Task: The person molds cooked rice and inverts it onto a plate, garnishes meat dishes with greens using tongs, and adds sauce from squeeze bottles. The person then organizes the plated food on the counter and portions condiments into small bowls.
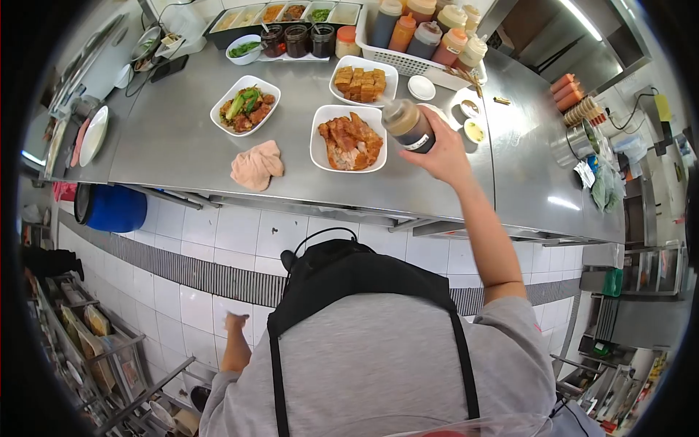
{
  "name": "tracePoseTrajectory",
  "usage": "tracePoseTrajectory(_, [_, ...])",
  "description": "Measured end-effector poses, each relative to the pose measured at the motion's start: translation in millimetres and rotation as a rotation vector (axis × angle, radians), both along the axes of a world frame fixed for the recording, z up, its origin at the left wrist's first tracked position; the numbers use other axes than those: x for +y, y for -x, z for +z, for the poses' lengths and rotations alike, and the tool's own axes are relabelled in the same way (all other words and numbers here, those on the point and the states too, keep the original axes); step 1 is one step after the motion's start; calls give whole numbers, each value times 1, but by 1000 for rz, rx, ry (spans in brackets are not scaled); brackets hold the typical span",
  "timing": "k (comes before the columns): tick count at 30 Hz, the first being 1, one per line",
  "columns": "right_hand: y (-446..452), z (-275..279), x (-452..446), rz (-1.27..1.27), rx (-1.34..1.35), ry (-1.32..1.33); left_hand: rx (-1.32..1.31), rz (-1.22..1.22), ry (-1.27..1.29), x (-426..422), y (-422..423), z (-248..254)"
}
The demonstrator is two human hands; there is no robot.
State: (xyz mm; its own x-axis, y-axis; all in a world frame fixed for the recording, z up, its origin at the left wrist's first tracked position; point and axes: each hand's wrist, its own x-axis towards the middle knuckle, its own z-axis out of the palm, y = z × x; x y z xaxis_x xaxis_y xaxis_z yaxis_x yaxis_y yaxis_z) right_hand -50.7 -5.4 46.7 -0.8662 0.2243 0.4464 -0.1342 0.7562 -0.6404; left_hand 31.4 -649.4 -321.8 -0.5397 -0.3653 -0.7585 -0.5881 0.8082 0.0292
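Observation:
My right hand [445, 149] is wrapped around a squeeze bottle [409, 130] of dark sauce. The bottle leans with its clear nozzle end up and to the left, by the right rim of a white bowl [315, 151] that holds browned roast meat [353, 142]. Just behind, a second white bowl [392, 73] contains golden-brown cut pieces [360, 84]. My left hand [235, 320] hangs low beside my body, away from the counter; its fingers are too small and smeared to read.
On the steel counter [175, 138] lie a crumpled pink cloth [258, 165] and a bowl of meat with greens [246, 108]. A white basket [429, 69] of squeeze bottles, sauce jars [297, 41] and a topping rack [287, 14] line the back. A blue barrel [116, 207] stands below left.

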Motion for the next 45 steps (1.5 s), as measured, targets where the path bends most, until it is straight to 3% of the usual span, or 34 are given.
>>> tracePoseTrajectory(2, [-3, 17, 4, -41, -325, -367, -261, 902, -377, -48, -29, -51])
tracePoseTrajectory(4, [3, 30, 6, -46, -410, -487, 14, 284, -127, -33, -24, -24])
tracePoseTrajectory(5, [8, 34, 8, -31, -420, -662, 129, 6, 97, -18, -19, 0])
tracePoseTrajectory(6, [12, 38, 8, -15, -426, -835, 421, -386, 409, -5, -9, 5])
tracePoseTrajectory(7, [17, 43, 5, -11, -422, -834, 503, -215, 237, 8, 24, 32])
tracePoseTrajectory(8, [23, 48, 1, 7, -453, -904, 444, -163, 225, 39, 68, 74])
tracePoseTrajectory(9, [28, 50, -3, 25, -487, -974, 873, -284, 192, 47, 95, 78])
tracePoseTrajectory(10, [30, 50, -5, 29, -486, -974, 907, -87, 105, 90, 127, 124])
tracePoseTrajectory(11, [33, 50, -8, 72, -459, -1018, 1262, -297, 10, 121, 145, 161])
tracePoseTrajectory(13, [35, 51, -13, 121, -424, -1062, 1407, -343, -290, 192, 177, 229])
tracePoseTrajectory(16, [29, 55, -14, 149, -500, -1184, 1465, -451, -610, 274, 206, 283])
tracePoseTrajectory(18, [27, 56, -8, 115, -543, -1206, 1367, -469, -764, 324, 227, 301])
tracePoseTrajectory(22, [33, 46, 0, 16, -475, -1191, 1228, -808, -748, 399, 295, 290])
tracePoseTrajectory(25, [27, 40, -8, -17, -468, -1063, 1151, -1027, -704, 435, 330, 266])
tracePoseTrajectory(30, [0, 31, -13, 18, -465, -884, 1019, -1205, -600, 449, 327, 293])
tracePoseTrajectory(32, [-8, 29, -10, -4, -630, -534, 1005, -1241, -548, 452, 325, 292])
tracePoseTrajectory(33, [-11, 21, -5, -6, -632, -532, 1035, -1242, -544, 453, 325, 291])
tracePoseTrajectory(35, [-15, 1, 7, 95, -418, -111, 1069, -1242, -537, 453, 328, 288])
tracePoseTrajectory(36, [-14, -1, 10, 96, -415, -112, 1120, -1231, -561, 454, 328, 285])
tracePoseTrajectory(38, [-10, -1, 13, 85, -342, 194, 1180, -1221, -582, 454, 332, 274])
tracePoseTrajectory(40, [7, -6, 26, 67, -152, 235, 1203, -740, -929, 451, 335, 264])
tracePoseTrajectory(42, [38, 18, 35, 55, -14, 221, 1152, -385, -1059, 439, 327, 277])
tracePoseTrajectory(45, [106, 50, 44, -59, 256, 256, 1332, -548, -847, 399, 293, 295])
